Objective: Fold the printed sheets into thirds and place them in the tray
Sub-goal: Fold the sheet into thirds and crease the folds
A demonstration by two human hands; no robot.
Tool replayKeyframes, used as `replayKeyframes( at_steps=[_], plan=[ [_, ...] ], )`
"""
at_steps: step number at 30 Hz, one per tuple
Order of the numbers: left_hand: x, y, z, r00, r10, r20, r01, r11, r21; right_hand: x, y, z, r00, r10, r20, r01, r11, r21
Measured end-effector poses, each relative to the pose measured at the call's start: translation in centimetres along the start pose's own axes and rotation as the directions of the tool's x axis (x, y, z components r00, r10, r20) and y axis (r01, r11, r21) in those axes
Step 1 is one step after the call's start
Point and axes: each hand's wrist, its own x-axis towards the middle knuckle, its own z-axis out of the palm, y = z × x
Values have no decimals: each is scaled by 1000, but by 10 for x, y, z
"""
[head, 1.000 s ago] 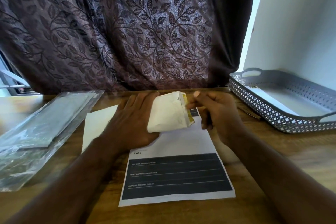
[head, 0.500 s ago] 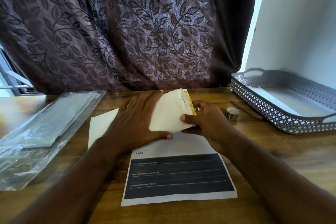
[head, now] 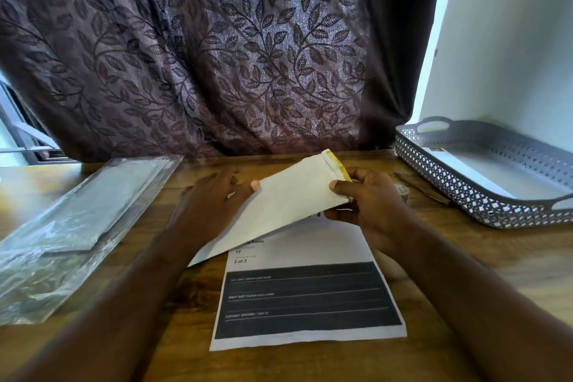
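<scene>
A white envelope-like folded paper (head: 279, 208) with a yellow strip at its far end is lifted and tilted above the table. My right hand (head: 366, 205) pinches its right end, thumb on top. My left hand (head: 214, 201) holds its left side, fingertips at the upper edge. Under it lies a printed sheet (head: 307, 298) marked "2 of 3", flat on the wooden table (head: 465, 273), with a dark block of lines on its near half. The grey perforated tray (head: 483, 205) stands at the right, with white paper inside.
A clear plastic sleeve with paper in it (head: 71, 226) lies on the left of the table. A small round object (head: 403, 191) and a thin stick-like item (head: 424, 187) lie between my right hand and the tray. A leaf-patterned curtain (head: 217, 56) hangs behind.
The white folded paper has been lifted off the table and stretched out between both hands, tilting up to the right. My left hand shifted from pressing it flat to holding its edge.
</scene>
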Motion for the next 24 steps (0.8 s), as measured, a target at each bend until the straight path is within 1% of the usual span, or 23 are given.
replayKeyframes(
  at_steps=[2,4,8,9,11,12,13,15,18,19,21,23,24],
  plan=[
    [-1,-2,1,998,-28,55,28,999,16,1,1,-1,1000,-8,7,8,1000,11],
    [0,-6,0,999,-28,38,28,1000,3,5,2,-2,1000,-17,-9,17,1000,-3],
    [8,-10,-11,1000,3,16,0,982,-189,14,9,-9,995,-28,-91,22,998,-58],
    [10,-8,-15,999,1,46,10,970,-243,17,11,-11,993,-27,-113,21,998,-61],
    [9,-2,-23,985,-5,173,65,937,-344,19,12,-14,986,-43,-158,31,996,-79],
    [6,3,-27,969,-8,247,110,909,-403,20,12,-16,982,-58,-181,42,995,-90],
    [4,9,-29,947,-13,320,174,860,-480,21,11,-18,977,-72,-200,53,993,-101],
    [-2,19,-36,891,-21,454,323,732,-600,21,9,-19,974,-89,-208,68,992,-106],
    [-12,31,-37,802,45,596,454,603,-656,19,7,-19,979,-101,-177,91,994,-64],
    [-17,36,-33,783,77,617,482,551,-681,18,7,-17,982,-101,-159,91,994,-65],
    [-25,48,-20,795,95,600,509,435,-743,15,7,-13,990,-97,-104,87,991,-101],
    [-27,58,-7,830,47,556,502,372,-781,12,7,-9,995,-98,-35,93,989,-113],
    [-27,61,-2,842,7,539,501,358,-788,12,8,-7,994,-109,-7,107,987,-122]
  ],
)
